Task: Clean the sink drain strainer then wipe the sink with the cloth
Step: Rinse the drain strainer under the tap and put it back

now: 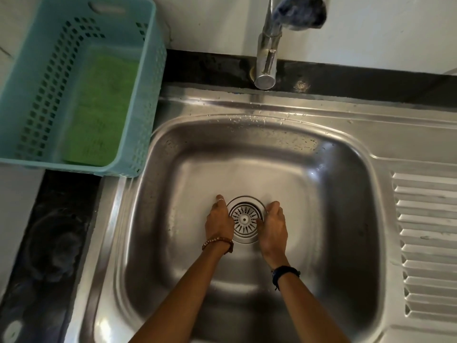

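Down at the bottom of the steel sink [346, 184], both hands are working either side of the drain, and the strainer [244, 219] sits right there in its hole, seated flat in the middle of the basin floor. The left hand [219, 217] lies along the strainer's left edge, fingers stretched forward and held together, a ring on one finger and a beaded bracelet [217, 241] at the wrist. The right hand [273, 225] comes in on the other side, fingers bent at the knuckles and tips down at the strainer's right rim, thumb tucked against the lower right edge; whether it actually has a grip on the rim, I cannot tell from this angle. A dark band [284, 272] circles that wrist. Both forearms reach in from the near side of the basin.

Up above, the tap [267, 58] points down over the back edge of the sink, with water droplets scattered on the steel below it. A dark blue cloth [300, 13] is bunched up on top of the tap, blurred. Over to the left, on the dark table [59, 219], stands a pale blue plastic basket [138, 115] with a green scouring pad [99, 112] lying flat inside it. On the right, the ridged draining board [425, 243] runs off beside the basin.
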A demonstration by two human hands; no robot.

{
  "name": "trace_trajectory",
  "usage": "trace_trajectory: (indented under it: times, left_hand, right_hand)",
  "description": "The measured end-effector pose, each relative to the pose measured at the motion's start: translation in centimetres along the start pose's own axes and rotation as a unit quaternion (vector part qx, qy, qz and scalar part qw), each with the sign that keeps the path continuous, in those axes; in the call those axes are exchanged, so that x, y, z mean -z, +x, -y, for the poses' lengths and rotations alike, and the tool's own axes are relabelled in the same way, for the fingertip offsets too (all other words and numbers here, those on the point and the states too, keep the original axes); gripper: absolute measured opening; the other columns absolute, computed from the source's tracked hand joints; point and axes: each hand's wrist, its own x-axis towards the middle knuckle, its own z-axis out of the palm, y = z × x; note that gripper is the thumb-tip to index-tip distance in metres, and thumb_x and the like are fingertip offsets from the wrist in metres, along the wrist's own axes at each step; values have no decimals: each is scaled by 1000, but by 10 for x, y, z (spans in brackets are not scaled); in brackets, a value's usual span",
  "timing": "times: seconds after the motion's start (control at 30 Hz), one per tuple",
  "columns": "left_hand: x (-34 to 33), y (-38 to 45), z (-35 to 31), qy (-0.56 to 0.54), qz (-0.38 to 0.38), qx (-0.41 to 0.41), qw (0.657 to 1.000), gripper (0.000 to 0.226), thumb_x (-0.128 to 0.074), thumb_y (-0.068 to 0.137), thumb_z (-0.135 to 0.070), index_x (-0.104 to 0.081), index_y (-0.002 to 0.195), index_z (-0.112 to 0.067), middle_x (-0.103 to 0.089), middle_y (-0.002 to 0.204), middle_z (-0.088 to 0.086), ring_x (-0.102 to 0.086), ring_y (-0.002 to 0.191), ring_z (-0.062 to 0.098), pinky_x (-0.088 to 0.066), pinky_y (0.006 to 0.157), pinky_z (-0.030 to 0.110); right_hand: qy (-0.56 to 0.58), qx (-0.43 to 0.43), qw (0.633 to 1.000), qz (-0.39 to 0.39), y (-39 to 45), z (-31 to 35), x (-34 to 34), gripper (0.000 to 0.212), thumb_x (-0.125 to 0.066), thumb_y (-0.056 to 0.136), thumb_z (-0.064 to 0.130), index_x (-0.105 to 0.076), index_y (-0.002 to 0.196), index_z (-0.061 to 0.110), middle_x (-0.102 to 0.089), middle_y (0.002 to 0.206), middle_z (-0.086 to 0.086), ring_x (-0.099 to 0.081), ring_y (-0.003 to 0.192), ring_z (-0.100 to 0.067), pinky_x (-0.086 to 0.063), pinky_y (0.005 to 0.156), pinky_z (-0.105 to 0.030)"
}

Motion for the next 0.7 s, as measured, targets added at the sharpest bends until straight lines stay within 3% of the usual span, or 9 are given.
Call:
trace_trajectory:
  times: [0.13, 0.2, 0.3, 0.4, 0.53, 0.7]
  left_hand:
    - [4, -3, 2, 8, 3, -9, 1000, 50, -52, 87, -6, -32, 133, -4, -53, 127, 18, -55, 110, 34, -48, 90, 41]
    - [10, -7, 2, -16, 2, -9, 1000, 38, -59, 84, -9, -44, 119, -5, -57, 119, 15, -58, 105, 32, -50, 85, 40]
    - [28, -18, -5, -67, 8, 22, 997, 12, -59, 80, -14, -56, 92, -17, -65, 105, 6, -61, 96, 27, -48, 77, 30]
    - [51, -40, -13, -208, 28, 72, 975, 8, -55, 78, -16, -63, 81, -19, -70, 89, 6, -66, 81, 23, -54, 73, 31]
    - [99, -82, -22, -364, 16, 57, 930, 10, -57, 83, -16, -62, 77, -21, -70, 72, 2, -66, 60, 16, -55, 63, 31]
    - [185, -127, -19, -432, -127, -70, 890, 17, -55, 86, -18, -60, 73, -27, -69, 62, -7, -64, 53, 3, -46, 48, 16]
  right_hand:
    - [70, -48, 996, 30, 4, 2, 6, 35, -63, 83, 3, -42, 110, 11, -54, 107, -7, -55, 93, -21, -41, 62, -15]
    - [142, -78, 986, 35, 4, 5, 12, 38, -63, 81, 0, -42, 109, 14, -53, 100, -6, -56, 86, -20, -36, 53, -11]
    - [217, -76, 972, 39, -3, 17, 24, 36, -62, 78, -3, -43, 101, 18, -55, 90, -7, -57, 79, -19, -41, 52, -13]
    - [274, -46, 959, 56, -23, 40, 36, 30, -61, 81, -2, -46, 98, 19, -59, 89, -4, -58, 76, -9, -45, 52, -6]
    - [337, 38, 937, 79, -53, 88, 65, 26, -56, 86, -3, -48, 98, 18, -60, 77, 2, -61, 72, -16, -51, 62, -19]
    - [428, 163, 881, 122, -80, 179, 109, 22, -54, 88, -3, -52, 95, 18, -59, 78, -4, -60, 74, -18, -53, 70, -34]
